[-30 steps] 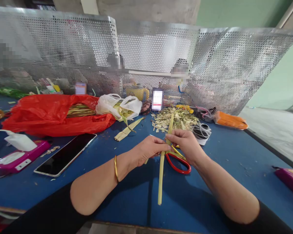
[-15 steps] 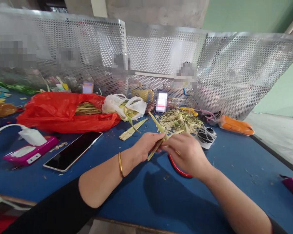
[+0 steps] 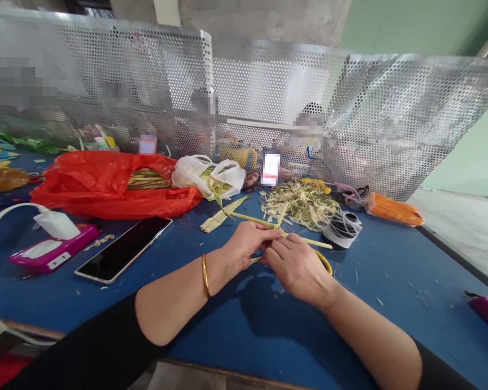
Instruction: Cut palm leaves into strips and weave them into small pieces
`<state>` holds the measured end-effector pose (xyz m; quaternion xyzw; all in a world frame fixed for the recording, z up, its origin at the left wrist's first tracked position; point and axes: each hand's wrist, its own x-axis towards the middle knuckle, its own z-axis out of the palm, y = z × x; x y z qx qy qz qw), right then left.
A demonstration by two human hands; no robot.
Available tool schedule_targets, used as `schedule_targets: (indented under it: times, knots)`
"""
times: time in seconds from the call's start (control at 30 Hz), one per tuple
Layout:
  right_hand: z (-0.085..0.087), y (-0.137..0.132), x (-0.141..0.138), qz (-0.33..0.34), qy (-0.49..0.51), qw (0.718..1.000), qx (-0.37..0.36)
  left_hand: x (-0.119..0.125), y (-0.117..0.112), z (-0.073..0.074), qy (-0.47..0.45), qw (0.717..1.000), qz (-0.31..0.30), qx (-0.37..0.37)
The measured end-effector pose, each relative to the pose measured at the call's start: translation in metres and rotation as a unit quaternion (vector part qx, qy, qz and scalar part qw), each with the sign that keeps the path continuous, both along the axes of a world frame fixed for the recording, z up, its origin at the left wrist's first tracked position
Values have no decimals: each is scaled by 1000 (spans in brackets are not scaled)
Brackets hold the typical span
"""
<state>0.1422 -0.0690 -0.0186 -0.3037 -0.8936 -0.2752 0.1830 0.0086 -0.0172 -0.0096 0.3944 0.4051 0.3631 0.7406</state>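
Together, left hand and right hand pinch green strips over the table, well inside its edges.

Smartphone on table, left of left hand. Beyond right hand: leaf-scrap pile, thread spool farther right.

I report one plant-strip piece, pale yellow-green, at the centre of the frame, held above the table surface. From its crossing, a narrow left arm slants up toward the upper left. A right arm, straight and blunt-ended, slopes gently down toward the right. I cannot confirm whether these two are one length. A short upright arm rises from the crossing, leaning slightly right. Below, a pale end protrudes at lower centre; its connection is hidden from me.
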Motion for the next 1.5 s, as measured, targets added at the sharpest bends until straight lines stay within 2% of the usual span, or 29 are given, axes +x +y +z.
schedule_targets:
  times: [0.3, 0.53, 0.67, 0.73, 0.8, 0.87, 0.9, 0.97, 1.03, 1.2, 1.27, 1.33, 1.4, 1.5]
  knots:
    - [2, -10, -9, 38, 60, 997, -24, 0, 1, 4, -12, 998, 40, 38]
    - [-6, -11, -16, 43, 45, 998, -33, 0, 2, -2, 1, 999, 20, 45]
    - [1, -9, -14, 46, 65, 995, -61, -4, 10, -5, 16, 999, -12, 42]
    - [9, -7, -7, 7, 142, 988, -67, -7, 14, -3, 18, 998, -19, 50]
    - [17, -5, 2, -97, 217, 970, -47, -10, 17, 0, 19, 998, -20, 56]
    - [21, -2, 9, -197, 234, 950, -59, -13, 18, 4, 25, 998, -25, 59]
    - [22, 0, 12, -227, 219, 944, -94, -13, 17, 5, 32, 997, -27, 59]
    - [20, 3, 14, -255, 176, 932, -185, -13, 16, 7, 48, 997, -34, 59]
    - [17, 4, 12, -273, 156, 918, -242, -12, 14, 7, 62, 995, -40, 66]
    - [15, 4, 10, -273, 203, 903, -263, -7, 13, 0, 90, 987, -25, 129]
    - [17, 7, 12, -251, 250, 877, -325, -6, 13, -1, 85, 987, -24, 131]
    - [17, 10, 15, -225, 338, 824, -395, -7, 11, 1, 72, 990, -39, 115]
    - [17, 14, 18, -189, 466, 741, -445, -8, 8, 4, 63, 991, -76, 93]
    - [17, 17, 19, -84, 634, 579, -506, -9, 3, 7, 53, 984, -155, 75]
